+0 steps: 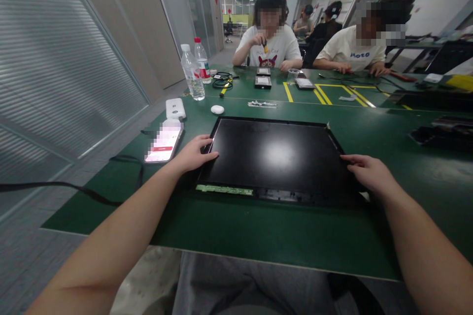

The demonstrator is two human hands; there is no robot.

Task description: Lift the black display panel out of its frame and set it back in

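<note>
- A black flat display panel [269,152] lies face up on a green table surface [281,236], midway along the near edge; a ceiling light reflects in its screen.
- The person's left hand [195,152] touches the panel's left edge, thumb on the screen face and apart from the fingers at the rim. Whether it grips, I cannot tell.
- The right hand [371,172] touches the panel's right edge with forefinger and thumb slightly apart; the other fingers are partly hidden, and a firm hold cannot be confirmed.
- A green circuit strip [224,190] runs along the left part of the panel's near border.
- Room: a band of bare green surface separates the panel from the near edge, and a wider stretch lies to its right, reaching toward dark parts [443,130] by the right side.
- Room on the left is tighter: a lit phone [165,140] and a white device [175,108] sit between the panel and the surface's left edge. A small white case [217,109] is just beyond the panel's far left corner.
- Containers: a white-capped clear bottle [192,74] and a red-capped bottle [202,61] stand upright by the left edge, toward the far side.
- A clear cup [293,77] stands farther back; its contents are too small to tell.
- Two people sit across the table.
</note>
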